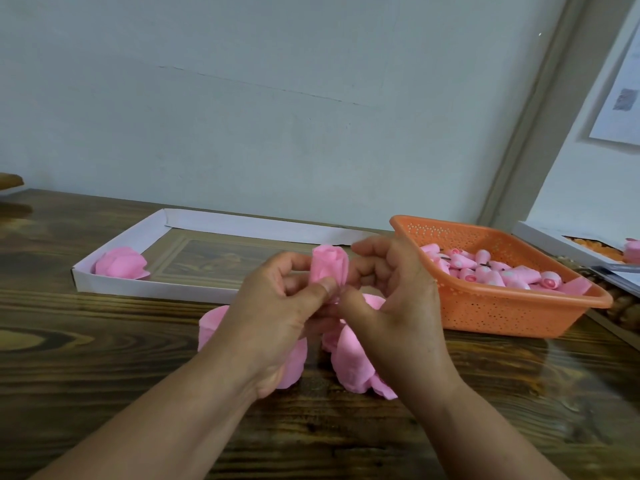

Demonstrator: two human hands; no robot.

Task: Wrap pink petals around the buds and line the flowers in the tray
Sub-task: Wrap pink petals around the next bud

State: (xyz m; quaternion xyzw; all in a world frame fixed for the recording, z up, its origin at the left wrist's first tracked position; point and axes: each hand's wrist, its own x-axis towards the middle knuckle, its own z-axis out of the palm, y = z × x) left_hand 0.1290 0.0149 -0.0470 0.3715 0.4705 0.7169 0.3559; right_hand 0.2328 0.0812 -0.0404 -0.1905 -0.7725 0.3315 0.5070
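A pink bud with a petal folded around it (pixel 329 268) is held upright above the table between both hands. My left hand (pixel 277 313) pinches its base with the thumb on the front. My right hand (pixel 391 299) grips it from the right side. Loose pink petals (pixel 349 365) lie on the table under my hands. A white tray (pixel 114 247) stands behind, with one finished pink flower (pixel 119 263) in its left corner. An orange basket (pixel 502 306) at the right holds several pink buds (pixel 491 271).
The dark wooden table (pixel 104 358) runs up to a pale wall. Another white box (pixel 554 244) with orange contents and a pink flower (pixel 632 249) sits at the far right, beside papers. A brown object (pixel 10 181) pokes in at the far left.
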